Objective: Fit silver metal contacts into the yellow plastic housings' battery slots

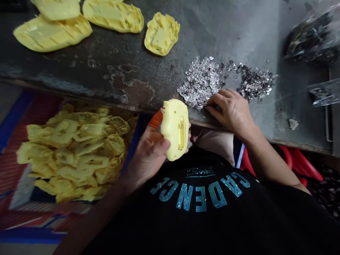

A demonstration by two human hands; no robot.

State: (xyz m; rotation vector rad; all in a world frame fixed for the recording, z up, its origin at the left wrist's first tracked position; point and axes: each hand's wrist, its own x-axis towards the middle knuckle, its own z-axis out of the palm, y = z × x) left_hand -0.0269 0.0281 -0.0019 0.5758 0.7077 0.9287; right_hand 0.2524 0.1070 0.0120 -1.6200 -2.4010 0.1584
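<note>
My left hand (148, 152) is closed around a yellow plastic toy shell (172, 134), held upright in front of my chest. A narrow battery slot with small metal pieces shows on the face turned to me. Something orange (156, 118) shows behind the shell near my fingers. At the table's front edge, my right hand (231, 109) has its thumb and fingertips pinched together beside a pile of small silver metal contact plates (200, 81). Whatever lies between those fingertips is too small or hidden to make out. A second, darker pile of metal pieces (256, 83) lies just beyond that hand.
Several yellow shell halves (53, 33) lie at the table's back left, with a smaller yellow part (162, 33) nearer the middle. Below the edge, a crate (23, 202) holds many yellow parts. Clear plastic bags (313, 35) of metal pieces rest at the right.
</note>
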